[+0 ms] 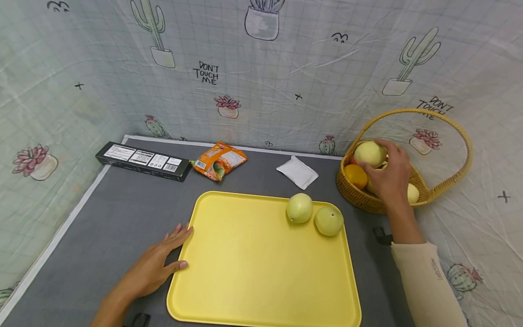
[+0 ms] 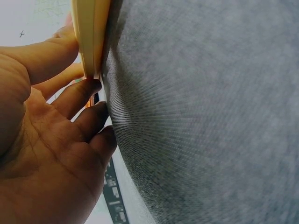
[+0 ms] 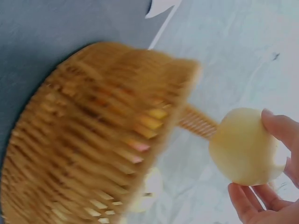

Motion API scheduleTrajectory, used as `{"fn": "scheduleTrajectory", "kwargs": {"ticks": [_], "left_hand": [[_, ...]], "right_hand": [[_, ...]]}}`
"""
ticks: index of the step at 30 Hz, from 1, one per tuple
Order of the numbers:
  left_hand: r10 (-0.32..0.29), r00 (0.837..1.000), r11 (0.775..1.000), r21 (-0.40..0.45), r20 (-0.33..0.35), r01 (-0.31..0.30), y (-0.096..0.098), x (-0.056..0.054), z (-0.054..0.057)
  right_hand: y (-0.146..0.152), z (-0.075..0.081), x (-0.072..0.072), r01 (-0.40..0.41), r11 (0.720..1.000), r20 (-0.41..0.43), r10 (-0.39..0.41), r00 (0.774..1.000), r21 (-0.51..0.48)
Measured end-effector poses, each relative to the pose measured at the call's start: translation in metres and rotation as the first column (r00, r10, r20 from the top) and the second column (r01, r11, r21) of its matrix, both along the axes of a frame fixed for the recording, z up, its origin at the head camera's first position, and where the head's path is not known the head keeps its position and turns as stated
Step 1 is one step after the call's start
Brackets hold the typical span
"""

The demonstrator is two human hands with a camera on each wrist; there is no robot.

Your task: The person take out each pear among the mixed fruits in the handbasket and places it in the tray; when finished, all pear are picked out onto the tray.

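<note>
My left hand (image 1: 157,261) rests at the left rim of a yellow tray (image 1: 261,263). In the left wrist view its thumb (image 2: 53,53) lies against the tray's edge, and other fingertips reach the grey cloth. My right hand (image 1: 390,172) holds a round pale yellow-green fruit (image 3: 245,147) between thumb and fingers, over the wicker basket (image 1: 367,204). An orange (image 1: 356,176) and another pale fruit (image 1: 413,194) sit in the basket. Two similar pale green fruits (image 1: 299,208) (image 1: 329,221) lie at the tray's far right corner.
A long black box (image 1: 143,161) and an orange snack bag (image 1: 219,161) lie along the table's back left. A white packet (image 1: 298,172) lies between bag and basket. The basket's tall handle (image 1: 466,141) arches up beside the patterned curtain (image 1: 265,72).
</note>
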State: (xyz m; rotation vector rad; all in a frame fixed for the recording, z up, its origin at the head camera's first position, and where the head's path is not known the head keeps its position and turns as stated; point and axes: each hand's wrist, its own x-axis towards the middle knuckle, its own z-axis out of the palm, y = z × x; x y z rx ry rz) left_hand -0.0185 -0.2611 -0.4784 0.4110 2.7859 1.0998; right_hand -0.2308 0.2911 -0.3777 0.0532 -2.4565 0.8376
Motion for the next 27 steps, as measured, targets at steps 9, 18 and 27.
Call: {"fn": "scheduleTrajectory", "kwargs": {"ticks": [9, 18, 27], "left_hand": [[0.003, 1.000, 1.000, -0.010, 0.011, -0.003, 0.000, -0.001, 0.002], [-0.001, 1.000, 1.000, -0.011, -0.011, 0.001, 0.000, 0.000, 0.002], [-0.005, 1.000, 1.000, -0.012, -0.014, 0.005, 0.001, 0.000, 0.001]], "right_hand": [[-0.037, 0.020, 0.024, -0.139, 0.989, -0.121, 0.143, 0.982, 0.039], [-0.077, 0.025, 0.048, -0.301, 0.950, -0.141, 0.309, 0.940, 0.077], [-0.112, 0.019, 0.069, -0.450, 0.886, -0.098, 0.461, 0.882, 0.114]]}}
